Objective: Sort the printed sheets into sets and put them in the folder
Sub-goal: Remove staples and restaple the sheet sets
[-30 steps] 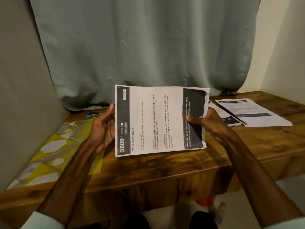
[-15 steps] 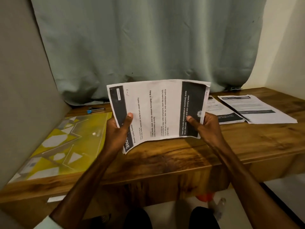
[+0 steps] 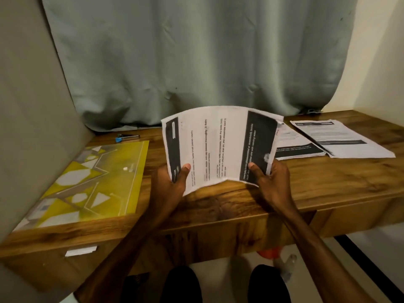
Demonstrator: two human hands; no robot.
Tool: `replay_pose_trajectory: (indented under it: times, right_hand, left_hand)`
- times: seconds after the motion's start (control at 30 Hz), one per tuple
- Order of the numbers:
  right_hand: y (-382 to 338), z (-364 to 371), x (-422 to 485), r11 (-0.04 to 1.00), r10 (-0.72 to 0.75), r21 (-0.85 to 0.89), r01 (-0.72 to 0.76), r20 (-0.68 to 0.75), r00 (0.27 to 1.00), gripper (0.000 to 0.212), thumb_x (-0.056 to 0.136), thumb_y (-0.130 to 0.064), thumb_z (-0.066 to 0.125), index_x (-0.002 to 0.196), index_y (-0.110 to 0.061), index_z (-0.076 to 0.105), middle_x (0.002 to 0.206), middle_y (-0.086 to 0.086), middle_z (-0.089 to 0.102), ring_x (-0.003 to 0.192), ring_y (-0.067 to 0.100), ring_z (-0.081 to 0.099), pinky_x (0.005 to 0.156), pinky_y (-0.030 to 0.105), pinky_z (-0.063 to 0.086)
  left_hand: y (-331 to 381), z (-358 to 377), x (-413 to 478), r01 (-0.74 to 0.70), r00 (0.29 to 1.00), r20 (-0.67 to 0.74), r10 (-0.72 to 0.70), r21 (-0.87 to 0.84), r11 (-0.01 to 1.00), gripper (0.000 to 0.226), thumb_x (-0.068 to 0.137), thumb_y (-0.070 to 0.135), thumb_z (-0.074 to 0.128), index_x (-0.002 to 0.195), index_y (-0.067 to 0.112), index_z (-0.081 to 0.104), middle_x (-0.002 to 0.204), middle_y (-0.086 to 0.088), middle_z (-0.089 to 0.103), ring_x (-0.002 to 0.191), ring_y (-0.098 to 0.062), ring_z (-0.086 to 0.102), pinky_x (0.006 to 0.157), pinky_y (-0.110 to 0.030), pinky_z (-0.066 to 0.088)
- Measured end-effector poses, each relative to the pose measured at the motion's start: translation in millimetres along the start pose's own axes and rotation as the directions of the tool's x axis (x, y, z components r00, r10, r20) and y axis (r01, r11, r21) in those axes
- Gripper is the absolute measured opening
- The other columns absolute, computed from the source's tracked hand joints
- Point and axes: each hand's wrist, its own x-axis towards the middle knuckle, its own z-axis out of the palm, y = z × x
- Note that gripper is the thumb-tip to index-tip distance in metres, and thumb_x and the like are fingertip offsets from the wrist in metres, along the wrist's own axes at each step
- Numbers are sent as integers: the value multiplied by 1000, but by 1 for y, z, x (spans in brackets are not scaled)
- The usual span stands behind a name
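A set of printed sheets [image 3: 220,145] with black bands at both ends is held upright over the wooden desk, bowed upward in the middle. My left hand [image 3: 172,184] pinches its lower left corner, thumb on the front. My right hand [image 3: 270,178] pinches the lower right corner on the black band. The yellow patterned folder [image 3: 91,182] lies flat and closed at the desk's left. Two more stacks of printed sheets lie at the right: a nearer stack [image 3: 295,145] partly hidden behind the held set, and a farther stack [image 3: 341,138].
A small stapler with a blue tip [image 3: 127,137] lies behind the folder near the grey-green curtain [image 3: 196,57]. A grey padded panel [image 3: 32,117] borders the desk on the left. The desk's front edge [image 3: 218,217] runs below my hands, with a white label on the drawer front [image 3: 80,251].
The held set has risen and bent into an arch. My left hand shifted from the sheets' left edge to the lower left corner, and both hands came closer together.
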Motion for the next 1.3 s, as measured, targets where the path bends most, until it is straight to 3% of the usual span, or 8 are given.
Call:
replay_pose_trajectory:
  times: [0.13, 0.3, 0.5, 0.63, 0.83, 1.0, 1.2, 1.3]
  right_hand:
    - [9, -1, -3, 996, 28, -88, -25, 32, 999, 33, 86, -14, 80, 117, -8, 72, 110, 2, 74, 97, 19, 71, 89, 46, 60]
    - [9, -5, 4, 985, 50, -172, -32, 99, 994, 38, 76, -7, 88, 112, -2, 74, 109, 10, 75, 87, 14, 67, 67, 13, 49]
    - [9, -9, 7, 982, 113, -164, -90, 135, 984, 45, 70, -9, 92, 111, -6, 74, 104, 3, 73, 86, 18, 70, 74, 26, 54]
    - [3, -24, 19, 975, 219, -33, -221, 329, 919, 43, 74, -10, 90, 112, -16, 71, 98, -6, 77, 85, 13, 75, 72, 25, 60]
    - [-2, -25, 36, 756, 440, 242, -609, 501, 745, 40, 86, -11, 78, 123, -2, 67, 111, 19, 75, 103, 35, 74, 91, 50, 59]
    - [-3, -13, 45, 769, 421, 263, -582, 477, 771, 44, 83, -7, 80, 125, -6, 67, 113, 15, 75, 103, 35, 73, 94, 54, 57]
    - [-4, -14, 40, 803, 453, 133, -581, 497, 740, 47, 77, 1, 83, 121, -3, 69, 109, 16, 76, 99, 35, 75, 91, 54, 59]
    - [1, -11, 40, 825, 458, 145, -546, 394, 797, 50, 74, -1, 86, 119, -8, 68, 109, 14, 76, 95, 33, 76, 85, 54, 61]
  left_hand:
    - [-12, -3, -1, 38, 999, 1, -38, 47, 998, 27, 92, 20, 74, 108, 26, 53, 114, 4, 65, 87, -11, 67, 64, -14, 54]
    - [-10, -8, 13, 57, 997, 57, -57, -1, 998, 21, 94, 14, 72, 107, 26, 60, 107, 5, 69, 68, 7, 68, 61, -15, 57]
    - [-12, -9, 20, 51, 995, 87, -51, 7, 999, 23, 94, 12, 72, 110, 24, 61, 110, 5, 69, 77, 2, 69, 63, -13, 57]
    - [-1, -25, 41, 73, 972, 211, -99, 124, 990, 25, 93, 19, 73, 116, 19, 64, 102, -5, 76, 64, -4, 70, 54, -18, 53]
    - [2, -55, 86, 238, 798, 511, -321, 222, 945, 50, 82, 18, 82, 129, 16, 64, 108, -3, 78, 91, -22, 77, 81, -40, 63]
    - [-1, -58, 100, 265, 715, 617, -329, 195, 944, 48, 83, 9, 79, 127, 18, 62, 109, -4, 78, 96, -23, 76, 75, -34, 62]
    - [-16, -47, 128, 282, 785, 501, -365, 236, 930, 32, 92, 28, 74, 119, 12, 69, 104, -11, 78, 85, -26, 77, 71, -34, 62]
    - [-26, -36, 139, 199, 821, 472, -322, 291, 936, 31, 92, 27, 74, 120, 14, 69, 103, -8, 78, 82, -23, 77, 71, -35, 62]
